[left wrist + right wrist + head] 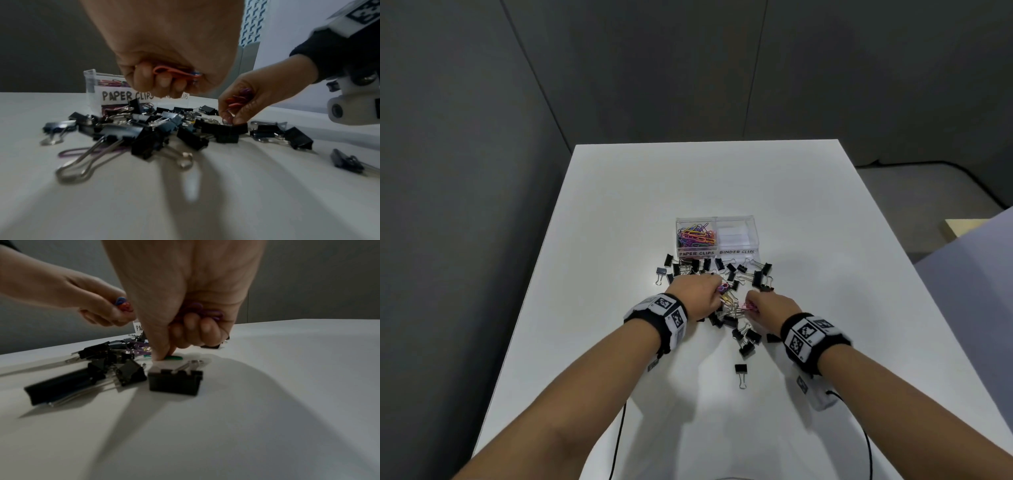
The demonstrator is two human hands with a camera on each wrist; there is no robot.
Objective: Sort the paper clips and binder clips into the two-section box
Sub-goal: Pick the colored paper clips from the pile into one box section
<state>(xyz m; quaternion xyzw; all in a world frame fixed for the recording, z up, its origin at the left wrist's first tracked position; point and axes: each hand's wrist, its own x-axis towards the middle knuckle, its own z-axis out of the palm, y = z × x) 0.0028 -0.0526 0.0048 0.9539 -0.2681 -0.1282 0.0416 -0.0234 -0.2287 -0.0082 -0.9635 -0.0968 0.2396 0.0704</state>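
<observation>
**Both hands full of paper clips over the pile**

The left hand (697, 297) is closed around some coloured paper clips (174, 73). The right hand (768, 306) also keeps purple clips in its curled fingers, and its fingertip (161, 356) presses a green clip (173, 358) on the white table (825, 222). Black binder clips (746, 337) lie scattered around both hands. Just behind them stands the clear box (717, 236); its left section holds paper clips.
</observation>
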